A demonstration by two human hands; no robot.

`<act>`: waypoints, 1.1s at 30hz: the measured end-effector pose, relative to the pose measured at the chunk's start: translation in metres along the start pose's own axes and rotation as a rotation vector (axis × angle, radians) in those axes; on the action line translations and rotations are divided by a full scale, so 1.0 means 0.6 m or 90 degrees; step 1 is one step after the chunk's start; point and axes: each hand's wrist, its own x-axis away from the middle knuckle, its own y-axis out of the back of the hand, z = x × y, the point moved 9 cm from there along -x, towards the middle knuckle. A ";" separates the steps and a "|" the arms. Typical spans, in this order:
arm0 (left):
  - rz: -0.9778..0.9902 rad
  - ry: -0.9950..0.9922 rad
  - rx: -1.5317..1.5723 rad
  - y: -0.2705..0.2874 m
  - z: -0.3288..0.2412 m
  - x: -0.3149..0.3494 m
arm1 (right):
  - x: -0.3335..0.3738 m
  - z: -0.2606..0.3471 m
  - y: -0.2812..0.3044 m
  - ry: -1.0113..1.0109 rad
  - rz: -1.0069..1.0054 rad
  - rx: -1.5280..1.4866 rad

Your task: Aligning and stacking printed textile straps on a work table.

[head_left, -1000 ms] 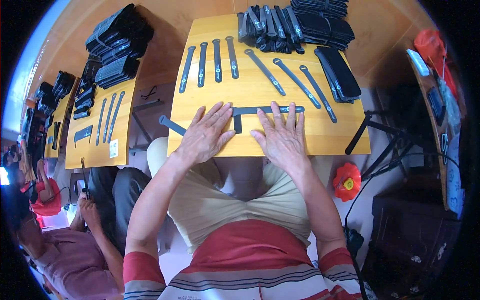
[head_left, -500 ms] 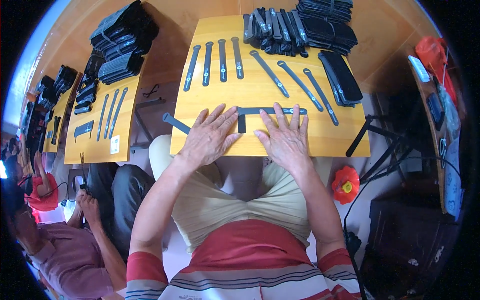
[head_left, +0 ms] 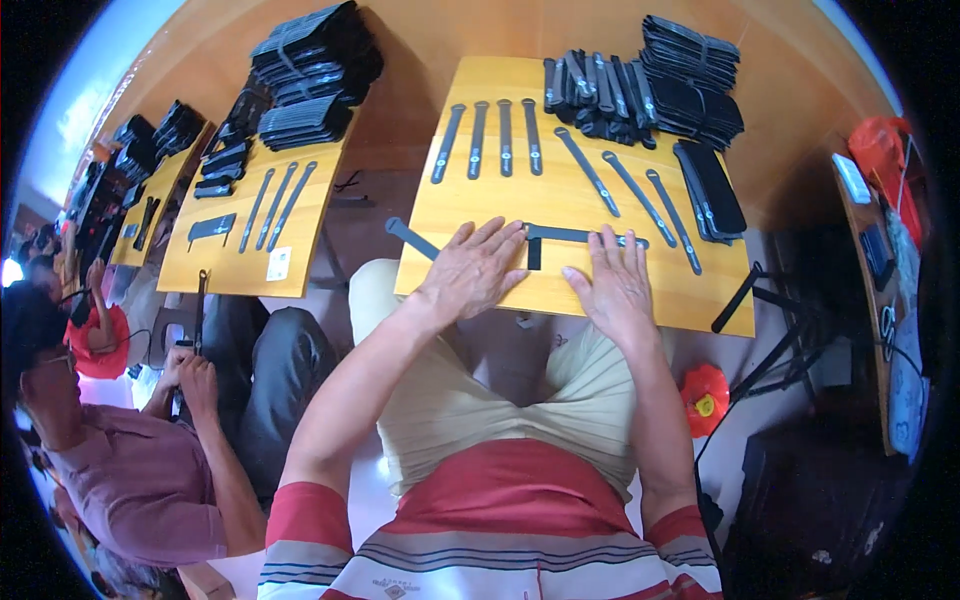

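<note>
A dark grey strap (head_left: 570, 235) with a pale printed mark lies crosswise near the front of my table, with a short black piece (head_left: 534, 255) hanging from its left part toward me. My left hand (head_left: 475, 268) rests flat, fingers stretched out, its fingertips at the strap's left end. Over the strap's right part lies my right hand (head_left: 615, 287), its fingers straight and the thumb apart. Another strap (head_left: 408, 238) with a rounded head slants beside my left hand, which hides its lower end. Neither hand grips anything.
Farther up the wooden table (head_left: 420, 280) lie upright straps (head_left: 479, 140) and slanted straps (head_left: 587, 170). Strap bundles (head_left: 600, 98) and black stacks (head_left: 690, 75) fill the back right. At left, a person (head_left: 140, 470) sits by a second table (head_left: 180, 270). A red flower-shaped object (head_left: 706, 400) is low right.
The view has swung left, so the tables sit farther right in the picture. My right hand's fingers have drawn closer together toward the strap's right end. My left hand stays by its left end.
</note>
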 end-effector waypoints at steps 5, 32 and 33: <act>-0.183 0.027 0.062 0.064 -0.037 0.082 | 0.036 0.046 0.043 0.142 -0.177 -0.085; -0.375 0.630 1.205 -0.070 -0.030 0.291 | 0.226 0.231 0.046 0.542 -0.136 -0.355; -0.367 0.614 1.191 -0.066 -0.033 0.289 | 0.230 0.217 0.047 0.510 -0.130 -0.407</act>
